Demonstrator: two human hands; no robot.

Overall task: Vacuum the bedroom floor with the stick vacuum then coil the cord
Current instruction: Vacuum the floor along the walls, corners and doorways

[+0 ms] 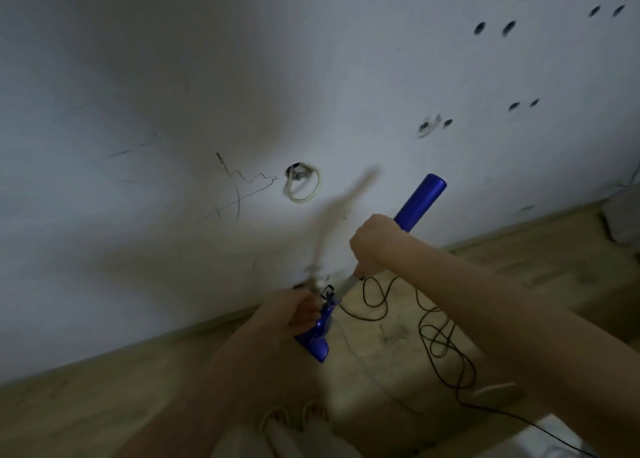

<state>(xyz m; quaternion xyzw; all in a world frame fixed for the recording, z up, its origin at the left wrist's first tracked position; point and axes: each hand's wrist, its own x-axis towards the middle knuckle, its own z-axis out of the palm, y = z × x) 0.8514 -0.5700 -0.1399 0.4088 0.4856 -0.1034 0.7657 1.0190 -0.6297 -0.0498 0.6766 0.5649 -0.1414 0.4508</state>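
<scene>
Bright blue handle (420, 203) on the stick vacuum, silver shaft (346, 286) below it, and the same blue on the floor head (313, 343); just right of that head, a thin black cord (440, 339) loops over the pale wood-grain floor (104, 409); behind, a white wall (138, 76) with dark scribbles and dark spots.

1. The right hand (375, 237) grips the blue handle (420, 203) of the stick vacuum, tilted toward the white wall (138, 111).
2. The left hand (289, 313) is down by the blue floor head (315, 345) – its fingers are too blurred to read.
3. A black cord (441, 339) lies in loose loops on the wooden floor (86, 405) (right of the head).
4. Two feet in sandals (294, 417) show below.
</scene>
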